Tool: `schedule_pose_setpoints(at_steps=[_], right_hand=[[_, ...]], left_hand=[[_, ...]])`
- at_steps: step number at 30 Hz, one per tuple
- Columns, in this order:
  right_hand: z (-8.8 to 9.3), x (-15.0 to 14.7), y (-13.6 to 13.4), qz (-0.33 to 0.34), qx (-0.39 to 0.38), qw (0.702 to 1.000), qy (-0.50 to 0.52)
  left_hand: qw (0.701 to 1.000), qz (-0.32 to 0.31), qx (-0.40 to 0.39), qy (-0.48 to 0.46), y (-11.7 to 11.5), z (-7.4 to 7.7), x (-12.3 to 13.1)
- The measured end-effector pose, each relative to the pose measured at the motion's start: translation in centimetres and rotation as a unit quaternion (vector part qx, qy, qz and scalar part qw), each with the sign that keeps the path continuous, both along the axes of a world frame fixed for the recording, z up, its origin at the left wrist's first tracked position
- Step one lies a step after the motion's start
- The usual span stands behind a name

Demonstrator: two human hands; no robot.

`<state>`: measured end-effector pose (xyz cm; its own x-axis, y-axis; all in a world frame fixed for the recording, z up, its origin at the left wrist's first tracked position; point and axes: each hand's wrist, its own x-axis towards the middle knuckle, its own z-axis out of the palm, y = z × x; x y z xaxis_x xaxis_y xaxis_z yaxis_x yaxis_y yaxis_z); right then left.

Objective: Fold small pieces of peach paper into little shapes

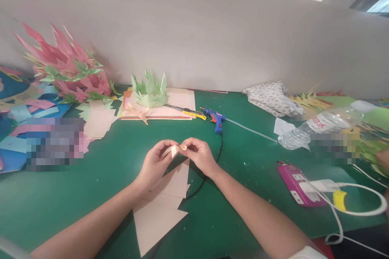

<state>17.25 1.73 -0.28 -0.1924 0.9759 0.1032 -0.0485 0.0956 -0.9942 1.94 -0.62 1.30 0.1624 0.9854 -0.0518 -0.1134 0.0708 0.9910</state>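
My left hand [158, 160] and my right hand [199, 154] meet over the middle of the green table. Between their fingertips is a small cream paper strip [174, 151], pinched by the left fingers. At the right fingertips the paper is curled into a small roll [183, 147]. Below my hands lie pale peach paper sheets [161, 210] with pointed corners, partly covered by my left hand and wrist. Beyond my hands rest a blue glue gun [216, 119] with a glue stick [252, 129] in its back, and a yellow utility knife [194, 114].
A green paper crown [148, 95] stands on stacked paper sheets [180, 99] at the back. Pink paper crowns [82, 85] pile up on the left. On the right are a plastic bottle [322, 125], a purple power strip [299, 186] with white cables, and a patterned cloth [270, 97].
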Motion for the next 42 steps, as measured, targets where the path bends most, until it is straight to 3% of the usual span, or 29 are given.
schedule_pose_setpoints(at_steps=[6, 11, 21, 29, 37, 42], right_hand=[[0.06, 0.14, -0.20, 0.018, -0.002, 1.000, -0.006], [0.37, 0.16, -0.37, -0.007, 0.031, 0.999, -0.027], [0.06, 0.14, -0.26, -0.003, 0.004, 1.000, -0.019], [-0.14, 0.07, -0.01, 0.017, 0.011, 1.000, -0.020], [-0.13, -0.06, -0.04, -0.014, 0.030, 0.998, -0.049], [0.04, -0.09, -0.16, -0.007, 0.042, 0.997, -0.059]], left_hand=[[1.000, -0.002, 0.010, 0.016, 0.02, 0.17, -0.06], [1.000, -0.002, 0.002, 0.018, 0.11, -0.15, 0.01], [0.999, -0.007, -0.021, -0.032, 0.12, -0.02, 0.18], [0.999, 0.002, -0.037, -0.035, 0.28, -0.07, 0.08], [0.994, -0.024, -0.079, -0.071, 0.14, 0.41, -0.12], [0.992, -0.033, -0.082, -0.093, 0.29, -0.07, -0.31]])
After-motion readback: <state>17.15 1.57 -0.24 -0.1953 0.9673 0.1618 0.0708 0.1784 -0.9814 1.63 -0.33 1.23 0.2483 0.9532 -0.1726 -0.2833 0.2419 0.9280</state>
